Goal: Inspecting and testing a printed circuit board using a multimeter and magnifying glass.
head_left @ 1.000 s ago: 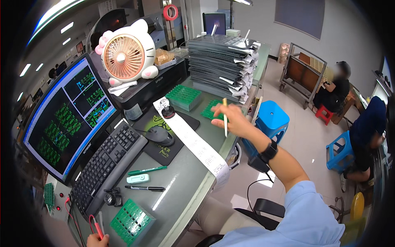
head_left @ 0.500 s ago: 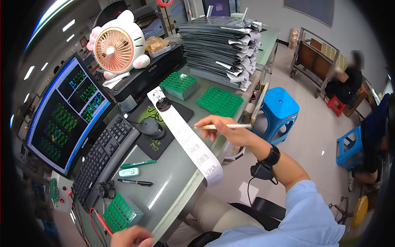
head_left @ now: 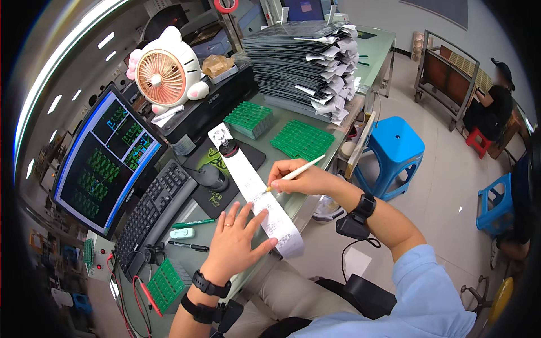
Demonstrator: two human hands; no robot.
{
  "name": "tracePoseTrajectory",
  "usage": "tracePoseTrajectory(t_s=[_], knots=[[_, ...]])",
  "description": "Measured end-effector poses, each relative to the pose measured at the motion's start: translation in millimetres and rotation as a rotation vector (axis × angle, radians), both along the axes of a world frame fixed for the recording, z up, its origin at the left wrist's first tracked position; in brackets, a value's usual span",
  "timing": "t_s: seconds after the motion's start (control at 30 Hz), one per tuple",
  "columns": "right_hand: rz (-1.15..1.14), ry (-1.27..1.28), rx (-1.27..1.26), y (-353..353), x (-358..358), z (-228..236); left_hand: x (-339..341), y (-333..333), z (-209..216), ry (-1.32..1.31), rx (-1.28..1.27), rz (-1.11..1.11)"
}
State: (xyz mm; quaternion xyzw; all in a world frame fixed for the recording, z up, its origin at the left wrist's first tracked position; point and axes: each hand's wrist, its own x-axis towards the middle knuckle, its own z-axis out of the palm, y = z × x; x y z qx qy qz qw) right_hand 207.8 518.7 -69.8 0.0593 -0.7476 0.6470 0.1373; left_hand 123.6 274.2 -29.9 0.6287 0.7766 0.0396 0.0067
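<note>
A long white strip of printed paper (head_left: 243,173) lies across the desk, its near end curling over the front edge. My left hand (head_left: 234,245) rests open on the strip's lower half, fingers spread, a ring on one of them. In my right hand (head_left: 298,179) is a slim white pen (head_left: 307,167), its tip at the paper just above my left fingertips. A black round object with a clear top (head_left: 228,147) sits on the strip's far end. Beside the strip is a black mouse (head_left: 209,177) on a dark mouse pad (head_left: 253,158).
Left stand a monitor (head_left: 107,163) and keyboard (head_left: 149,205). Green circuit boards (head_left: 302,139) lie behind the strip, another green stack (head_left: 166,285) near my left wrist. A tall pile of dark boards with papers (head_left: 298,67), a cat-shaped fan (head_left: 169,73) and blue stool (head_left: 394,141) stand farther off.
My left hand has come up from the lower edge and now lies on the paper strip. My right hand has lowered the pen to the paper. The view has shifted slightly.
</note>
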Motion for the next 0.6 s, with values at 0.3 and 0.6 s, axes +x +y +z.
tracePoseTrajectory(t_s=[0.3,0.6], knots=[[-0.168,-0.009,0.274,-14,-2,3,3,-5,3,0.03,0.066,-0.045],[-0.201,-0.057,0.46,-5,-9,18,-5,-2,2,-0.022,0.088,-0.038]])
